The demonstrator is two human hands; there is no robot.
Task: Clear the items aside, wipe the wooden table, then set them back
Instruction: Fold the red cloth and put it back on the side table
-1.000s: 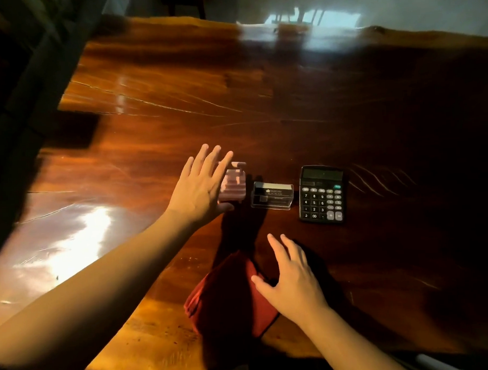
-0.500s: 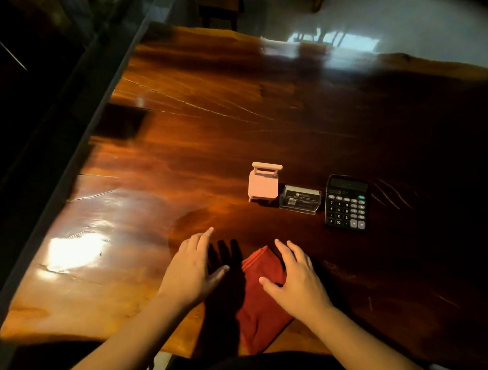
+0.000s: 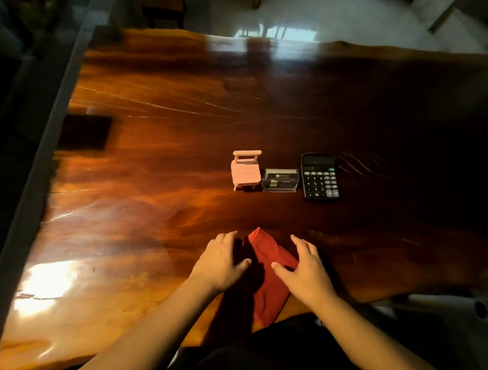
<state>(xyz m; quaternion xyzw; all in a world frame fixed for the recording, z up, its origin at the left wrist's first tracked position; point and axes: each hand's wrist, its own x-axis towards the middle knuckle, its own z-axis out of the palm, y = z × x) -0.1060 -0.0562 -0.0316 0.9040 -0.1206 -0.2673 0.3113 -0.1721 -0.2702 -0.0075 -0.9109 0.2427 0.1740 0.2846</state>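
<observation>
Both hands lie flat, fingers spread, holding nothing: left (image 3: pixel 222 264) beside the red cloth (image 3: pixel 269 269), right (image 3: pixel 305 268) on it

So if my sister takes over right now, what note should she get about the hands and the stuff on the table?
Left hand: open, flat on the table beside the red cloth, holding nothing.
Right hand: open, resting on the cloth's right edge, not gripping it.
Items: the pink toy chair, the clear card holder and the calculator stand in a row mid-table.
Done: whether wiping has happened cannot be told from this view.
Left: if not wiped, clear the three items aside, wipe, set them back.
</observation>
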